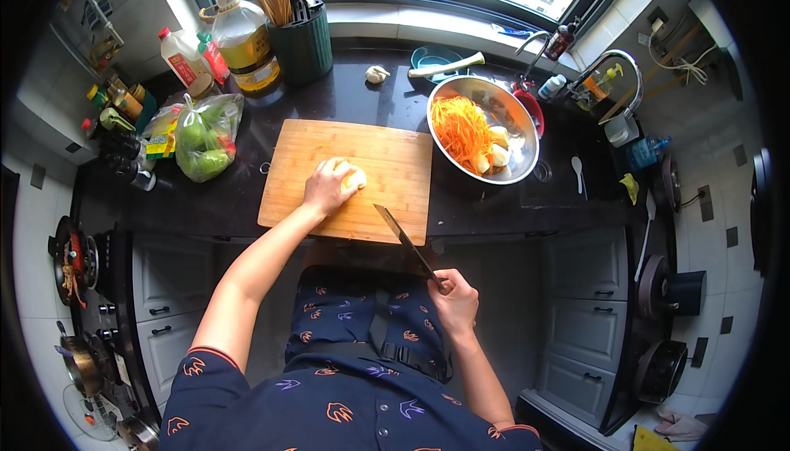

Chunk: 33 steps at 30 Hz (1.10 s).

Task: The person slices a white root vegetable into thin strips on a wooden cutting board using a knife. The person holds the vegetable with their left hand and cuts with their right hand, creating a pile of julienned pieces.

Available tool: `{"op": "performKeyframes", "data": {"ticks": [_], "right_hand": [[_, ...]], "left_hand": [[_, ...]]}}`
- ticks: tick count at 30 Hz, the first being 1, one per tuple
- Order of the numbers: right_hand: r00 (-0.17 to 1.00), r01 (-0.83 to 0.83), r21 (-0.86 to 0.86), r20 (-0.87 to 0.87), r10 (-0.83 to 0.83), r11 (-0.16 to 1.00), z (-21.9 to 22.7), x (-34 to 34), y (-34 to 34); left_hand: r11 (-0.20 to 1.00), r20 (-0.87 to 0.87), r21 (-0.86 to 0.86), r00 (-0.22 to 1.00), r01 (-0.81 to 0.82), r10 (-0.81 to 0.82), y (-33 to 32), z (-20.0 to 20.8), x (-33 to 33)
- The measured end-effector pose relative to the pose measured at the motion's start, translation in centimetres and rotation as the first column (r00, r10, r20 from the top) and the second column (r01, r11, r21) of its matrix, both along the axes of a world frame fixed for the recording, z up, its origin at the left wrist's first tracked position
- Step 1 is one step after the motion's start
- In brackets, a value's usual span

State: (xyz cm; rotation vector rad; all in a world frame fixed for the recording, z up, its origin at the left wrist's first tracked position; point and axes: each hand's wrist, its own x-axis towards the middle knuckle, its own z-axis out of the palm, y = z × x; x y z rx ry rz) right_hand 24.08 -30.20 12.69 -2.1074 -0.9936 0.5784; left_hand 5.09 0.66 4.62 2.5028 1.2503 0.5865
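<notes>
The left hand [327,188], fingers curled, grips a pale, rounded food piece [357,179] on the tan, rectangular wooden cutting board [387,148], while the right hand [455,301] is wrapped around a long, dark-bladed knife [404,239].

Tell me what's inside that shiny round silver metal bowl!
The shiny round silver metal bowl holds a heap of thin orange shreds, with smooth, whitish chunks beside it. Whatever lies beneath the heap is covered.
</notes>
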Motion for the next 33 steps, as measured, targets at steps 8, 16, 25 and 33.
{"op": "performKeyframes", "data": {"ticks": [8, 16, 25, 33], "right_hand": [[1.000, -0.002, 0.014, 0.006, 0.002, 1.000, -0.1, 0.0, -0.1], [1.000, 0.012, -0.007, -0.005, -0.012, 1.000, -0.2, 0.0, -0.2], [1.000, 0.016, -0.013, 0.004, -0.016, 1.000, -0.6, -0.2, -0.5], [1.000, 0.005, -0.010, -0.028, -0.006, 1.000, -0.6, -0.3, -0.4]], "left_hand": [[0.999, 0.126, 0.028, 0.992, -0.017, 0.013, 0.0, -0.6, -0.5], [0.998, 0.145, 0.064, 0.989, -0.013, 0.004, 0.3, -1.2, -0.1], [0.994, 0.032, 0.104, 0.999, 0.034, -0.037, 0.0, -2.3, -0.8], [1.000, -0.005, -0.018, 1.000, 0.005, -0.006, -0.7, -2.5, -2.5]]}}
